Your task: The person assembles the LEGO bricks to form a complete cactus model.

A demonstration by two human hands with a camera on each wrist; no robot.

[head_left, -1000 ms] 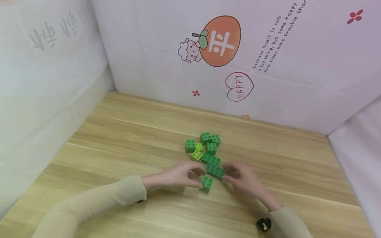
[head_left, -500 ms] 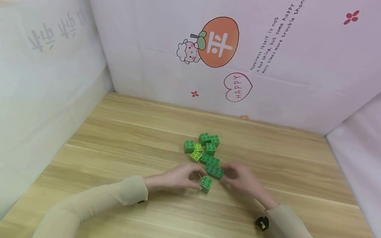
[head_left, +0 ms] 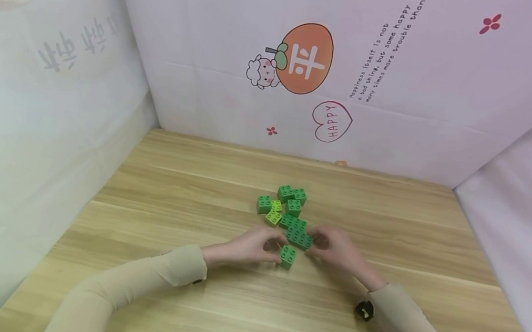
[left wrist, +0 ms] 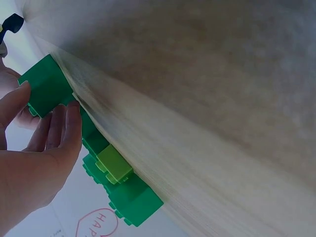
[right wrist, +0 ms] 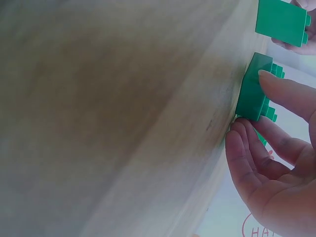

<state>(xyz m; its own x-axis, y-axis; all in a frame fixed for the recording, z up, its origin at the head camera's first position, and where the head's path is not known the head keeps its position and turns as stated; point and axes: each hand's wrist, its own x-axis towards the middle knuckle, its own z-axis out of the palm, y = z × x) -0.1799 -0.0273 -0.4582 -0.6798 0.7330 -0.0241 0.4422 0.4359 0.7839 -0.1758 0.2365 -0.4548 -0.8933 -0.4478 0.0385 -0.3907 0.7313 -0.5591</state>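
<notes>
My left hand pinches a green building block with four-stud top, thumb on one side and fingertips on the other; the left wrist view shows the thumb at its corner. Just beyond it lies a longer darker green building block, gripped at its right end by my right hand. In the right wrist view my right thumb lies on the side of that dark block, with fingers below it. Another dark green block adjoins it at the far side.
Two lime blocks lie past my left hand, beside a green block. More green blocks cluster behind them. All rest on a wood-grain table enclosed by white printed cloth. A small black object hangs by my right cuff.
My right thumb has drawn slightly closer in on the end of the long dark green block. The left hand and the other blocks stay nearly still; the head view shifts a little.
</notes>
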